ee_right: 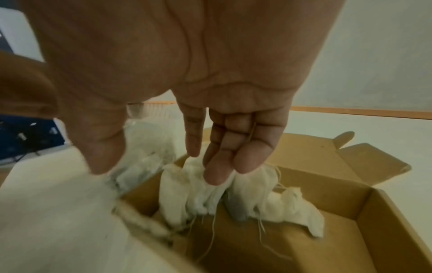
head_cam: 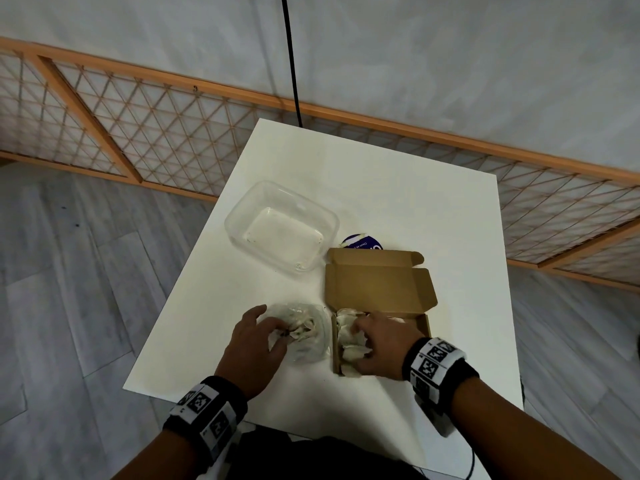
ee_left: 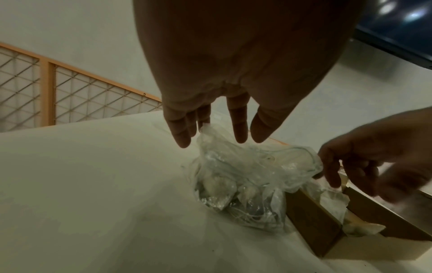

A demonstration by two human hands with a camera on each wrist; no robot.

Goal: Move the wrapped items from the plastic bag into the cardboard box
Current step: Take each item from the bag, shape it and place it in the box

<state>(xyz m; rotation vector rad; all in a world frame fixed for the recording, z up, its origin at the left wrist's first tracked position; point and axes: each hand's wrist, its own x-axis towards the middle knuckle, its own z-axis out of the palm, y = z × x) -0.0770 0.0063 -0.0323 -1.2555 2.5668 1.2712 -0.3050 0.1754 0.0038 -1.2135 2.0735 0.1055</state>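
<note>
A clear plastic bag [head_cam: 306, 336] [ee_left: 245, 175] lies on the white table [head_cam: 381, 185], with pale wrapped items [ee_left: 217, 186] inside it. My left hand [head_cam: 277, 336] [ee_left: 219, 136] hovers over the bag's mouth, its straight fingers touching the plastic. Just right of the bag stands the brown cardboard box [head_cam: 427, 323] [ee_right: 374, 212], lid flipped back. Several white wrapped items [head_cam: 346, 341] [ee_right: 177, 194] lie in its near end. My right hand [head_cam: 360, 337] [ee_right: 158, 170] reaches into the box, its fingertips [ee_right: 217, 173] resting on those items and its thumb held apart.
A clear plastic tub [head_cam: 282, 225] sits behind the bag. A blue round lid [head_cam: 362, 242] peeks out behind the box lid. The table's near edge [head_cam: 207, 393] runs below my wrists. A wooden lattice fence [head_cam: 138, 133] and a black cable [head_cam: 292, 64] stand beyond.
</note>
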